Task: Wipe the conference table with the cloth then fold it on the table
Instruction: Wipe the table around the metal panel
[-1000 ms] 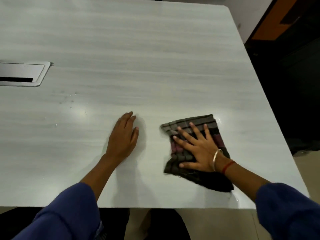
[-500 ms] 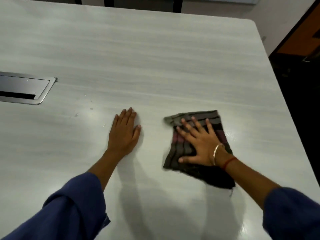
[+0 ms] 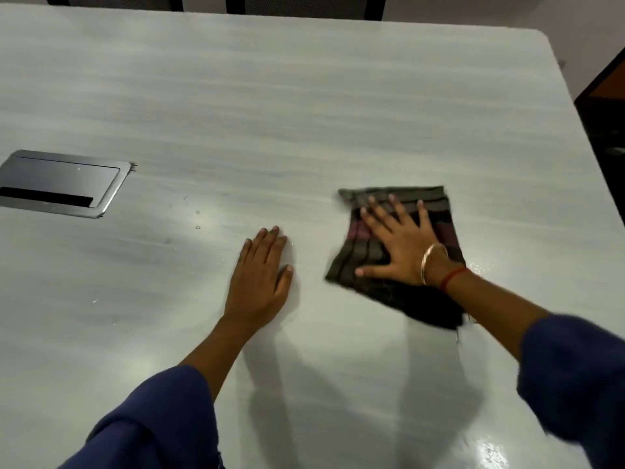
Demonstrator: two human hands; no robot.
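a pale wood-grain conference table [image 3: 304, 113] filled nearly the whole view. its far edge ran along the top and its rounded far-right corner [image 3: 544, 35] led into a right edge slanting toward the near right. a dark striped cloth [image 3: 355, 262], folded to a rough rectangle, lay flat right of centre, well in from that right edge. the right hand [image 3: 402, 245] pressed down on it, fingers straight and spread wide, gripping nothing. the left hand [image 3: 260, 279] rested flat on bare tabletop just left of the cloth, fingers straight and together, not touching it. broad open surface stretched far of both hands. a metal cable hatch [image 3: 61, 182] sat flush in the table at far left, well apart from the hands. a few water droplets [image 3: 198, 212] dotted the surface between the hatch and the left hand. dark chair backs [image 3: 304, 5] stood beyond the far edge.
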